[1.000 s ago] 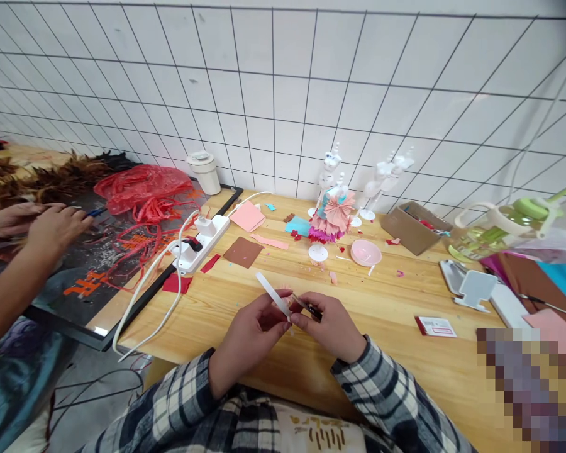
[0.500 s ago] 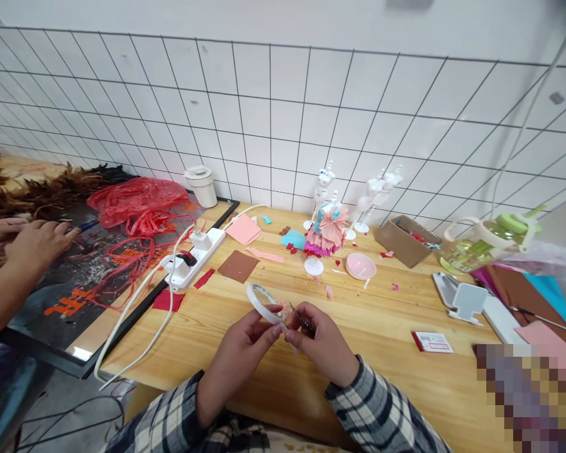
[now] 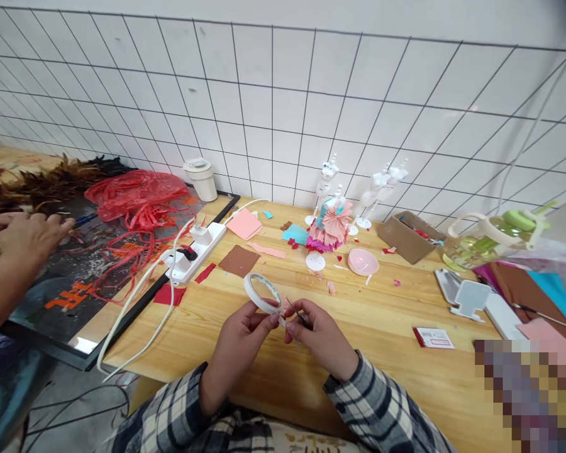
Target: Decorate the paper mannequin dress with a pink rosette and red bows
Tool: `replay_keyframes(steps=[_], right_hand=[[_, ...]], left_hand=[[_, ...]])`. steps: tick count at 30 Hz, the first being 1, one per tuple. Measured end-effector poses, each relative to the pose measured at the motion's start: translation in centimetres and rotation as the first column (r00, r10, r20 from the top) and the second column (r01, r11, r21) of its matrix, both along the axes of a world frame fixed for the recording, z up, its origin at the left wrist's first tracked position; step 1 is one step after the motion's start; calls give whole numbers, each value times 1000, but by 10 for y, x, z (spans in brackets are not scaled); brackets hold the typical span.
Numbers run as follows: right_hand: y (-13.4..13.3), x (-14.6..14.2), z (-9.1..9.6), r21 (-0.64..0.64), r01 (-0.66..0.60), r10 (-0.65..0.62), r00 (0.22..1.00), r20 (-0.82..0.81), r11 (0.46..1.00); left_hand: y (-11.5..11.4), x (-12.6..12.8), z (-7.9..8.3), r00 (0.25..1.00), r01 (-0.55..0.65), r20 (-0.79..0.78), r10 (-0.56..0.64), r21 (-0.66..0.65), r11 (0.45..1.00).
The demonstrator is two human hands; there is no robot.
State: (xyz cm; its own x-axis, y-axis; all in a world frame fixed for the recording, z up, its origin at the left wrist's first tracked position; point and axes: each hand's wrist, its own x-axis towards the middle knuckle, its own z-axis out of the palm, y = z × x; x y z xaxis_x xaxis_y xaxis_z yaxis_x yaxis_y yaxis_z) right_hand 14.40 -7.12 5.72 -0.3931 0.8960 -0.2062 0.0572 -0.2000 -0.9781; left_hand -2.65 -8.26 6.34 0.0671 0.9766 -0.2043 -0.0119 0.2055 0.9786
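Observation:
In front of me, my left hand (image 3: 243, 340) is closed on a roll of white tape (image 3: 253, 293), its ring tilted up toward the wall. A short end of tape runs from the roll toward the fingertips of my right hand (image 3: 327, 340). That hand is closed round a small, dark, thin-pointed tool (image 3: 304, 320); its grip covers most of it, so its exact kind is unclear. Beyond the hands stands a small white figure in a ruffled paper dress (image 3: 329, 229), pink, blue and magenta.
Pink paper squares (image 3: 244, 224), a brown square (image 3: 239, 260) and a pink bowl (image 3: 363, 262) lie ahead. A power strip (image 3: 199, 255) with cables is on the left, near a co-worker's hands (image 3: 31, 236). Rightward are a cardboard box (image 3: 408, 242), a jug (image 3: 481, 242) and a phone stand (image 3: 471, 298).
My hands have drawn slightly apart, and more of the tape end shows between them. The tape roll has shifted a little up and left. The co-worker's hands have moved slightly.

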Motion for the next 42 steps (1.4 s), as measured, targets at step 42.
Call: replay_keyframes(steps=[42], right_hand=[[-27, -6, -11, 412, -32, -143, 911, 386, 910]], left_hand=[[2, 5, -2, 980, -36, 188, 58, -119, 992]])
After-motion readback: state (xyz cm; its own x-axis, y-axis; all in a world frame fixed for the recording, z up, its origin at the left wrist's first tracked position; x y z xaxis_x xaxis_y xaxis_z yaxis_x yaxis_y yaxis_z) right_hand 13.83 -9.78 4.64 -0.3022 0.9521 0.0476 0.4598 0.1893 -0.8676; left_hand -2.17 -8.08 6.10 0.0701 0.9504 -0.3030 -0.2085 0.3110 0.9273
